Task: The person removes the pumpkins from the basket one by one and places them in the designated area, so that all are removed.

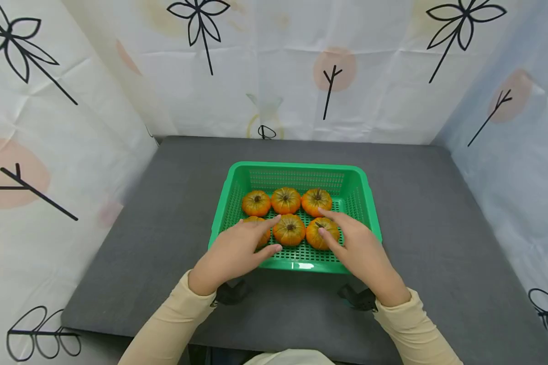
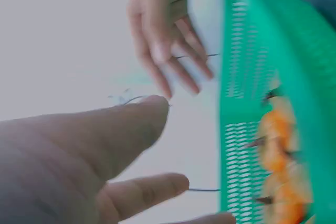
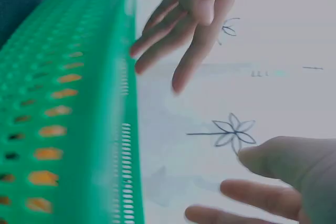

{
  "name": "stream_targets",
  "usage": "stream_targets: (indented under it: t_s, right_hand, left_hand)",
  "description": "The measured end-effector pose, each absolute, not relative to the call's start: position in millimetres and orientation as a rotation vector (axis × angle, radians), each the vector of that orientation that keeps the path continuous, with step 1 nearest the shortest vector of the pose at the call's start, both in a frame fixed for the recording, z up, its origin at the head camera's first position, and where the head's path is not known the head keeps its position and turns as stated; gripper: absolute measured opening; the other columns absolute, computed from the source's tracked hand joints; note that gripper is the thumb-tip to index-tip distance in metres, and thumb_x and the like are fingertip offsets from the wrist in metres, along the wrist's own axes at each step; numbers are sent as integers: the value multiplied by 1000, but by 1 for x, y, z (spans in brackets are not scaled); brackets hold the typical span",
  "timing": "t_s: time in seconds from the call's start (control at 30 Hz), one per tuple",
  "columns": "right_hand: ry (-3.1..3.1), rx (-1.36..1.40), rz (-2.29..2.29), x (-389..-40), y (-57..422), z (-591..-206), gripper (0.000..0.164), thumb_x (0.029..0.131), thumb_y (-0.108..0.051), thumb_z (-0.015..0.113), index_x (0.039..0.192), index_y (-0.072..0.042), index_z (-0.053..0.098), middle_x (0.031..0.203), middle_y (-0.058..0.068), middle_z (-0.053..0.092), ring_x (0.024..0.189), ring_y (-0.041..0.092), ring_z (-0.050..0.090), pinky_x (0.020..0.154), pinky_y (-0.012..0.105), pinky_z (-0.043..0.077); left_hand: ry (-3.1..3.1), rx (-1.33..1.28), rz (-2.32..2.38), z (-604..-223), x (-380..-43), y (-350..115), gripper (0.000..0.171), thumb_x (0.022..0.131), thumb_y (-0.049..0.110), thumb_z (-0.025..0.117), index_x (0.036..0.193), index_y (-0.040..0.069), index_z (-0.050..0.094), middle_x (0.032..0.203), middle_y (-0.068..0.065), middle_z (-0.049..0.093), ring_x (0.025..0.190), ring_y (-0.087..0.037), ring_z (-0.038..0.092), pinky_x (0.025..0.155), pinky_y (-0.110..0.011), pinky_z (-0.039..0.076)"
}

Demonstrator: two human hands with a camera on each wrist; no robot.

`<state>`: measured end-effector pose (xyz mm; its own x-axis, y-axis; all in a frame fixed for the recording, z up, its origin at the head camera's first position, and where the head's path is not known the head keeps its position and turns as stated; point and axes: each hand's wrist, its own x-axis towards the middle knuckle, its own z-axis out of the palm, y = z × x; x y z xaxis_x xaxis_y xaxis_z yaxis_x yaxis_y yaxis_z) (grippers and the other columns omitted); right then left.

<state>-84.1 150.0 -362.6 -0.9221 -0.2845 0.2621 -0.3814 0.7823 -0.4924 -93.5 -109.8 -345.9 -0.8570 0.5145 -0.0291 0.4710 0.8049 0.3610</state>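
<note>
Several small ribbed orange pumpkins (image 1: 289, 230) sit in two rows inside a green plastic basket (image 1: 301, 166). Above the basket's front left part, my left hand (image 1: 235, 253) has its fingers spread and partly hides the front left pumpkin (image 1: 264, 237). My right hand (image 1: 361, 248) is over the right side, its thumb and forefinger extended across the front right pumpkin (image 1: 317, 238) in the head view. Both wrist views show the fingers apart with nothing between them, close over the basket rim (image 2: 273, 51).
The basket stands on a dark grey table (image 1: 182, 197). White cloth walls (image 1: 274, 66) with leaf and twig drawings rise behind the table and on both sides. Black straps (image 1: 233, 292) show at the wrists.
</note>
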Motion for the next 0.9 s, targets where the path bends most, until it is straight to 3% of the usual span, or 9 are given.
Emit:
stream_targets:
  t_s: [0.07,0.13,0.2,0.3,0.37,0.53,0.7,0.8,0.9]
  right_hand:
    - [-2731,534,893,-84,155,-358,42,96,-24,63,137,-15,56,130,9,62,112,28,62,75,40,56]
    - [-2643,552,944,-84,161,-354,39,96,-18,63,135,-15,58,126,7,65,109,24,64,72,36,54]
    - [-2545,564,998,-84,166,-350,37,94,-11,64,131,-13,61,122,6,68,106,20,65,67,28,51]
    - [-2417,572,1093,-85,173,-345,35,93,-3,64,127,-11,63,119,5,69,107,8,64,81,17,52]
    - [-2338,576,1194,-85,177,-343,37,92,2,62,128,-9,63,120,7,68,110,3,62,87,11,49]
    - [-2156,635,1455,-88,183,-344,49,96,4,55,143,-4,46,144,14,49,131,12,49,107,20,42]
    - [-2042,711,1650,-92,184,-355,64,98,-5,54,153,0,22,160,15,19,147,24,23,117,24,31]
    - [-2119,682,1673,-93,184,-364,76,96,-9,59,157,-10,14,163,7,6,150,22,10,120,28,26]
    - [-2253,635,1637,-93,183,-371,87,92,-8,64,158,-19,8,164,0,-5,151,21,0,121,46,20]
  left_hand:
    - [2825,755,649,-335,-94,-120,60,96,47,57,149,25,40,137,1,58,111,-18,62,98,-43,51]
    - [2780,728,811,-326,-94,-131,56,98,46,54,148,26,41,142,4,53,99,-16,64,88,-39,53]
    - [2747,712,979,-319,-95,-144,50,99,42,53,146,28,42,142,7,53,104,-16,63,87,-39,52]
    - [2715,703,1239,-314,-99,-164,41,101,32,53,142,27,48,134,4,60,107,-17,63,91,-40,52]
    - [2690,686,1446,-315,-103,-175,37,102,22,52,139,22,53,129,-1,63,120,-15,58,97,-34,52]
    - [2457,658,2013,-322,-119,-193,39,102,5,48,141,6,49,139,-16,53,127,-16,53,104,-22,46]
    - [2074,481,2284,-332,-140,-206,60,103,11,45,156,21,19,158,-11,25,144,-27,31,116,-34,33]
    - [2016,358,2241,-340,-153,-214,69,103,15,48,156,29,7,162,-6,11,148,-28,18,120,-43,23]
    - [2024,267,2102,-349,-166,-220,76,102,19,51,156,33,0,164,-4,2,149,-28,12,121,-50,18]
